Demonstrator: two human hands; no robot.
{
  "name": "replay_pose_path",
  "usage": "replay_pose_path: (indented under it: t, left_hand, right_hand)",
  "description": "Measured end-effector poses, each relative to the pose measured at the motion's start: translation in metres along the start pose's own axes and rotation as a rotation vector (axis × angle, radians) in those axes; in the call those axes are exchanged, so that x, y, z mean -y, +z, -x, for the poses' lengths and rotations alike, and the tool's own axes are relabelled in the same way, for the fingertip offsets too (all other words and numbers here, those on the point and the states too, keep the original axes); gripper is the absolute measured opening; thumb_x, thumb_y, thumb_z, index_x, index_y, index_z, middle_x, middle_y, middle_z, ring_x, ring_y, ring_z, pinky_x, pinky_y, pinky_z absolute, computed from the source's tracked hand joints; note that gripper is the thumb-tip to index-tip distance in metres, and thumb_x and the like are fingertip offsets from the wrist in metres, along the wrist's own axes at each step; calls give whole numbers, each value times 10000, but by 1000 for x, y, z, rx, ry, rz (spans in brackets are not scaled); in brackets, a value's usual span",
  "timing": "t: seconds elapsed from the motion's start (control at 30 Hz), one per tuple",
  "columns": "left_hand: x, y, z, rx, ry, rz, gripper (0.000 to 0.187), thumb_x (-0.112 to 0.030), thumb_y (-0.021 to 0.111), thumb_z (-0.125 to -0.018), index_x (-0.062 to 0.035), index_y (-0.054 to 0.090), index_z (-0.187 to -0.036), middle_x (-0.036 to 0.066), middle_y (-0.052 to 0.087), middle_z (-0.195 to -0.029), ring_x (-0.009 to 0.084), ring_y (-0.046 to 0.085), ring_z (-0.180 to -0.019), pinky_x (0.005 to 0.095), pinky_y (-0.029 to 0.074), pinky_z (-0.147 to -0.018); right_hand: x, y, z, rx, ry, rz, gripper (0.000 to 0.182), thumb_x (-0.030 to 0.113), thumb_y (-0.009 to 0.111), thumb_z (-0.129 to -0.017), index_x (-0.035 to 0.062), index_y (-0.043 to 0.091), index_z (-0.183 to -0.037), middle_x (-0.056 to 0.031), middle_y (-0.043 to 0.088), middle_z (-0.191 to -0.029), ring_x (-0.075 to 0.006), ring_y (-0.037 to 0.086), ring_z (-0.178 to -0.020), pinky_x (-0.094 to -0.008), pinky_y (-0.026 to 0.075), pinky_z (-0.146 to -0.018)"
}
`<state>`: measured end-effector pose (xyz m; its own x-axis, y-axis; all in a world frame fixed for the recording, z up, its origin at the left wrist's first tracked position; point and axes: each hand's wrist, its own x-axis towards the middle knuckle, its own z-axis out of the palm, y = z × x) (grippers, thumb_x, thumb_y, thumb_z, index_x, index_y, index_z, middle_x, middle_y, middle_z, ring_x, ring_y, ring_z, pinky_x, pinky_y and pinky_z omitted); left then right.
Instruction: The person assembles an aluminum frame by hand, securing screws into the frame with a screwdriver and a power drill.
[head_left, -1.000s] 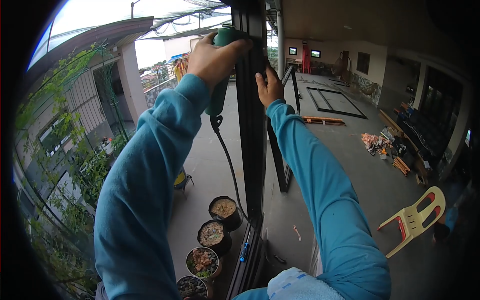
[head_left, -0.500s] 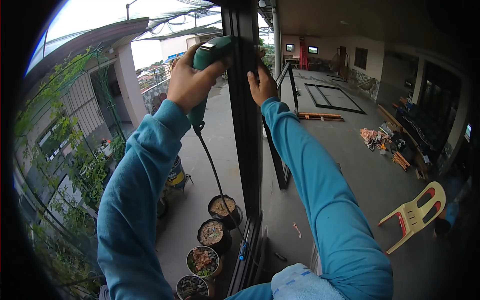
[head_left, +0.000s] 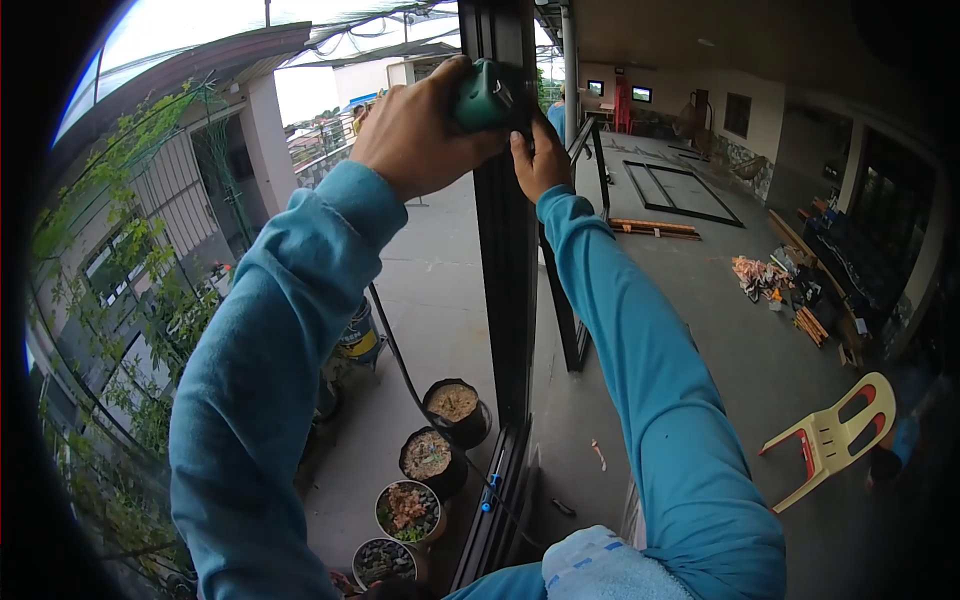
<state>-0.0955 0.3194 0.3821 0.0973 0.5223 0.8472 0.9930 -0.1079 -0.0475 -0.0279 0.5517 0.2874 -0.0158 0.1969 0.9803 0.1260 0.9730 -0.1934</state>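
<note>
My left hand [head_left: 415,140] is closed around a green corded power drill [head_left: 482,97], held high against a black metal frame post [head_left: 503,290]. The drill's back end faces me; its tip and the spot where it meets the post are hidden. My right hand [head_left: 543,162] grips the right side of the post just beside the drill, thumb up and the other fingers mostly out of sight. A black cord [head_left: 395,345] hangs from the drill past my left sleeve. Low down, a blue-handled screwdriver [head_left: 490,492] lies in the bottom track of the frame [head_left: 478,535].
Several plant pots [head_left: 455,402] stand left of the track. Climbing plants [head_left: 150,330] fill the far left. To the right are a cream plastic chair [head_left: 835,440], a scrap pile [head_left: 762,278] and a black frame [head_left: 680,192] on the floor. A person is partly visible behind the chair.
The drill has turned so its back end faces me, and my left hand has moved right with it. My right hand has shifted slightly up, closer to the drill. The view has swung a little left.
</note>
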Motion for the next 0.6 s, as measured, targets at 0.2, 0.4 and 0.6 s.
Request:
replay_pose_path:
  t: [0.2, 0.4, 0.6]
  left_hand:
    - [57, 26, 32, -71, -188, 782, 688, -351, 729, -751, 11, 486, -1283, 172, 632, -1042, 246, 651, -853, 328, 557, -732]
    - [58, -37, -12, 147, -466, 868, 581, -439, 668, -804, 18, 560, -1147, 134, 631, -911, 181, 631, -662, 290, 561, -634]
    - [41, -43, -31, 183, -317, 560, 629, -478, 699, -762, 7, 557, -1137, 141, 638, -943, 188, 655, -705, 290, 585, -677]
  right_hand:
    - [3, -2, 1, 10, -12, 11, 524, 223, 507, -923, 21, 378, -1388, -225, 460, -1358, -383, 493, -1203, -399, 426, -1008]
    - [5, -3, 2, 25, 22, 2, 532, 225, 501, -927, 17, 366, -1397, -229, 443, -1374, -383, 465, -1236, -399, 406, -1028]
    - [2, -1, 2, 11, -2, -33, 518, 234, 500, -929, 17, 385, -1385, -232, 448, -1368, -378, 460, -1241, -395, 401, -1033]
